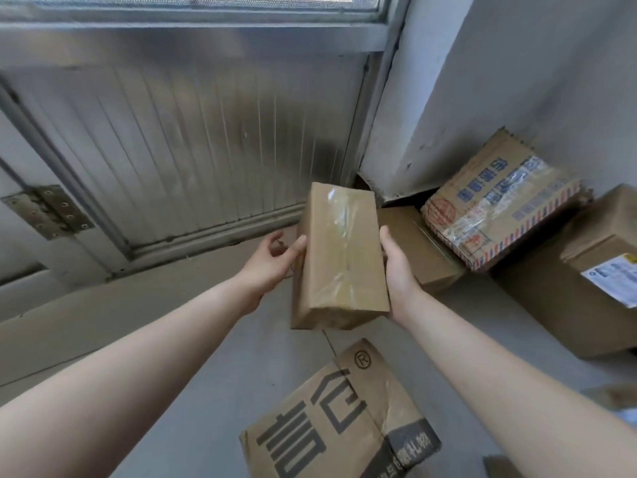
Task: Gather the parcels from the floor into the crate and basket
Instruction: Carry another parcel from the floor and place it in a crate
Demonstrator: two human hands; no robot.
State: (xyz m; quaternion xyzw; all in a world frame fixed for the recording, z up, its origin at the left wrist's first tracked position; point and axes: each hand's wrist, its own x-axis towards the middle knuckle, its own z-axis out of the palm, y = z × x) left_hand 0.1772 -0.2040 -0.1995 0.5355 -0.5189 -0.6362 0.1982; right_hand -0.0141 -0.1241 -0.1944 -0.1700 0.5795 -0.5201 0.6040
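A long brown cardboard parcel [339, 257] sealed with clear tape is held up above the floor in the middle of the view. My right hand [398, 274] grips its right side, thumb on top and fingers hidden beneath. My left hand [270, 267] touches its left edge with the thumb, the fingers loosely curled behind it. More parcels lie on the floor: a printed flat box [337, 419] below, a plain box [420, 250] behind the held one, a striped taped box [496, 205] leaning on it, and a large labelled box [582, 270] at right. No crate or basket is in view.
A ribbed metal door [193, 139] with a hinge [48, 212] closes off the back and left. A grey wall corner [482, 81] stands at right behind the parcels. Grey floor tiles [193, 357] run under my left forearm.
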